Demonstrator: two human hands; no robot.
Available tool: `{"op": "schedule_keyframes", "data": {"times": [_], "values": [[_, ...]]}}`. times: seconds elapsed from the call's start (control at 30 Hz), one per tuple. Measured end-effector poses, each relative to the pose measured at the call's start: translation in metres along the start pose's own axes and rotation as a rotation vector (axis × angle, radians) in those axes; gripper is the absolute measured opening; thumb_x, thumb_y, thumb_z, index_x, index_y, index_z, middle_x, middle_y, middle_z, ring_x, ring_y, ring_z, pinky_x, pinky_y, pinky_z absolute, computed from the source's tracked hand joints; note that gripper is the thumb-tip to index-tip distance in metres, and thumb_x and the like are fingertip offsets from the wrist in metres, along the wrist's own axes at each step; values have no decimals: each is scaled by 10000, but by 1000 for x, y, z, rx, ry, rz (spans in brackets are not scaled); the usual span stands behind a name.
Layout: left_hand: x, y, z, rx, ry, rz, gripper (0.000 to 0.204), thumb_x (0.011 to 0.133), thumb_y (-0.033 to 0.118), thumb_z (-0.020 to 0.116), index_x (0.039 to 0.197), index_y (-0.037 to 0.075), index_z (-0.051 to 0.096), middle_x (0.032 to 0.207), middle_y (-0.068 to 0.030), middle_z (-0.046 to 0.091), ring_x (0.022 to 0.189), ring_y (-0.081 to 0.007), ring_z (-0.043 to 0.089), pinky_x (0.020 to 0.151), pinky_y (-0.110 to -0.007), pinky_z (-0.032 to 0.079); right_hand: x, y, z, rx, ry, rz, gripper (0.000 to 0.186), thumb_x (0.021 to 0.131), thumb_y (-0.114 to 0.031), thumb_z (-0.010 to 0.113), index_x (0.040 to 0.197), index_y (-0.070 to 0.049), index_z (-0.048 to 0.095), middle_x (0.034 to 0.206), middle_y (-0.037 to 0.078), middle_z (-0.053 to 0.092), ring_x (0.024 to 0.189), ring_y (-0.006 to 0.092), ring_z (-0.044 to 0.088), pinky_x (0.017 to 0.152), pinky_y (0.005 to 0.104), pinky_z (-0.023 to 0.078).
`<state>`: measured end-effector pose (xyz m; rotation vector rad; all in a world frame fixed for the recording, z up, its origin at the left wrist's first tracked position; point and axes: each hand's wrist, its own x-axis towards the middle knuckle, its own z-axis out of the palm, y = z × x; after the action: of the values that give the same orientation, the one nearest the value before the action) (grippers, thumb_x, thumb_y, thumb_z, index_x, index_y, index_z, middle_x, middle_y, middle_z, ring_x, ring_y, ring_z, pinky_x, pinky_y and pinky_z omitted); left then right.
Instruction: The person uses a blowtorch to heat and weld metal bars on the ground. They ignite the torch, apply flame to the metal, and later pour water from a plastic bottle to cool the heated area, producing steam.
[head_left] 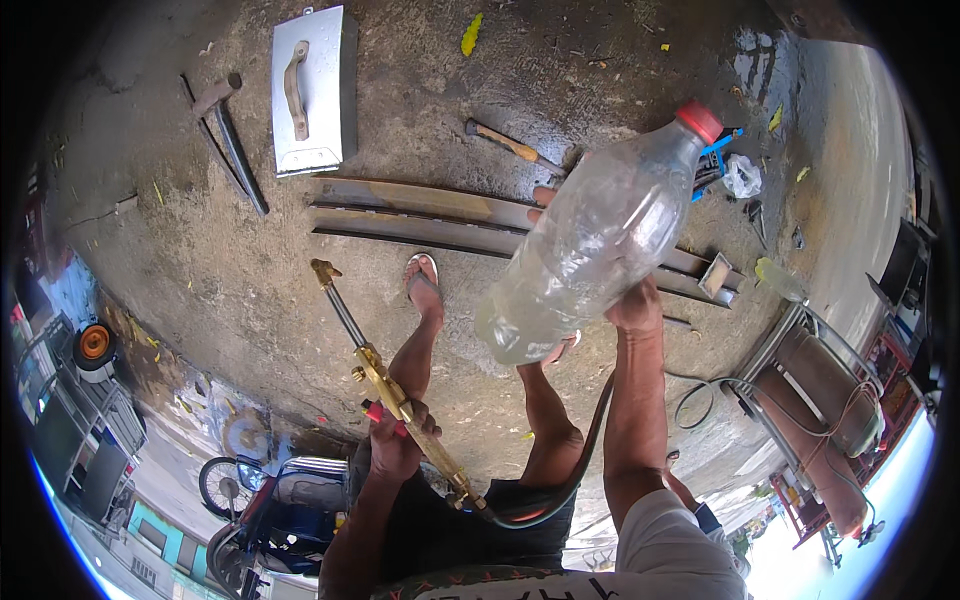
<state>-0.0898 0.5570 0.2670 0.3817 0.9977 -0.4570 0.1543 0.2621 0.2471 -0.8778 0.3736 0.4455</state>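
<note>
My left hand (pixel 397 446) is closed around the body of a brass cutting torch (pixel 390 392), whose angled tip points away from me to the upper left. A small red piece (pixel 384 416) shows by the same fingers; I cannot tell whether it belongs to the torch. From the torch's rear end a dark hose (pixel 590 440) curves up beside my right forearm. My right hand (pixel 637 300) grips a big clear plastic bottle (pixel 600 240) from behind and below, some fingers showing past its far side. The bottle tilts, its red cap (pixel 699 121) toward the upper right.
Long metal bars (pixel 420 215) lie on the concrete beyond my feet. Around them are a silver metal box (pixel 318 95), a hammer (pixel 236 145) and a wooden-handled tool (pixel 510 143). A chair (pixel 815 380) stands at right, a motorcycle (pixel 290 510) at lower left.
</note>
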Motion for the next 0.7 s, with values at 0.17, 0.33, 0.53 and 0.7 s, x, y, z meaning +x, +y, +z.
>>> {"op": "schedule_keyframes", "data": {"times": [0.17, 0.33, 0.53, 0.7], "values": [[12, -23, 63, 127, 70, -36, 571, 1005, 568, 524, 1342, 107, 515, 805, -17, 560, 695, -158, 552, 670, -339, 482, -85, 29, -39, -45, 45, 338, 1043, 646, -276, 885, 1492, 25, 355, 1314, 170, 596, 1153, 291, 632, 1007, 419, 517], [43, -33, 96, 186, -59, -83, 652, 990, 607, 526, 1419, 121, 459, 755, -1, 540, 595, -123, 516, 575, -304, 462, -148, -8, -26, 1, 119, 658, 1028, 665, -276, 868, 1494, 39, 347, 1305, 162, 588, 1163, 275, 605, 1007, 396, 499], [78, -61, 127, 369, 13, -164, 551, 988, 570, 569, 1384, 193, 503, 721, 4, 530, 545, -109, 496, 517, -283, 436, -180, -44, -33, -140, 125, 710, 848, 766, -229, 814, 1456, 29, 395, 1284, 171, 595, 1160, 304, 599, 1004, 425, 482], [91, -83, 130, 455, 70, -217, 453, 1002, 542, 565, 1265, 175, 597, 704, 0, 534, 543, -117, 504, 502, -284, 429, -186, -63, -29, -95, 184, 741, 751, 808, -234, 806, 1407, 45, 449, 1218, 166, 634, 1110, 279, 629, 973, 399, 501]]}}
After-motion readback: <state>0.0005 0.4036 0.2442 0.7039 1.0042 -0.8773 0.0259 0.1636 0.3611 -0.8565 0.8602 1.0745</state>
